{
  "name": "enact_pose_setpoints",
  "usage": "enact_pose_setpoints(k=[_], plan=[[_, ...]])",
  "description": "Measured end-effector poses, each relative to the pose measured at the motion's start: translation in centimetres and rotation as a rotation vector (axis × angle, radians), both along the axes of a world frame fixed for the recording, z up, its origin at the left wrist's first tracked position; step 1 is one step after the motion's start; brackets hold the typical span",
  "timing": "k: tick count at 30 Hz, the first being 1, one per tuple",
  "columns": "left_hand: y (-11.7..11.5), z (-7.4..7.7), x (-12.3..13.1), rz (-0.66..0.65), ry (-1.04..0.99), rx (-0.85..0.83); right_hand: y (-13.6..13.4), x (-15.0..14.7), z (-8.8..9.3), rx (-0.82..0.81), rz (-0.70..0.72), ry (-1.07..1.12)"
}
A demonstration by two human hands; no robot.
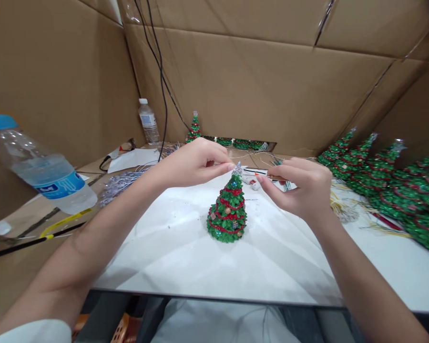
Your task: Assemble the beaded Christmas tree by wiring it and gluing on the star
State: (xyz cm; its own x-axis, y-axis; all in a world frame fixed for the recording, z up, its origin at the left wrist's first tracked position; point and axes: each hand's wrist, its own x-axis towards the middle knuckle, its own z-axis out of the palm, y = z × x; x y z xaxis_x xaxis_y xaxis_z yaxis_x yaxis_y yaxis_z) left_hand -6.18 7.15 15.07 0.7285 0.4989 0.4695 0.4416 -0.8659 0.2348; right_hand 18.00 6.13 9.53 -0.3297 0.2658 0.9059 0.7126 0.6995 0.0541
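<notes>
A small green Christmas tree figurine (227, 214) with red garlands and tiny ornaments stands upright on the white work surface (186, 267). Its clear star topper (238, 168) is right beside the pinched fingertips of my left hand (200, 162). Whether those fingers grip the star or something tiny against it, I cannot tell. On the other side of the treetop, my right hand (298, 186) is closed around a thin tool (276, 177) with a brownish handle and an orange part near the fingertips. The tool's fine end points toward the star; its exact kind is unclear.
Several similar trees (386, 166) stand along the right, near bundles of yellow and white wires (343, 207). A blue-capped bottle (53, 176) and a heap of wired clear pieces (119, 186) are at left. Black cables (160, 71) hang before the cardboard wall (236, 81).
</notes>
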Motion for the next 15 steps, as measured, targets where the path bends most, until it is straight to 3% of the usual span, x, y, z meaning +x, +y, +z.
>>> enact_pose_setpoints(k=[5,15], plan=[[0.1,0.0,-0.1,0.009,0.002,0.001,0.6,-0.3,-1.1,-0.093,0.106,0.129],[-0.4,0.1,0.1,0.055,0.018,0.054,0.2,-0.3,-1.5,0.142,0.042,0.088]])
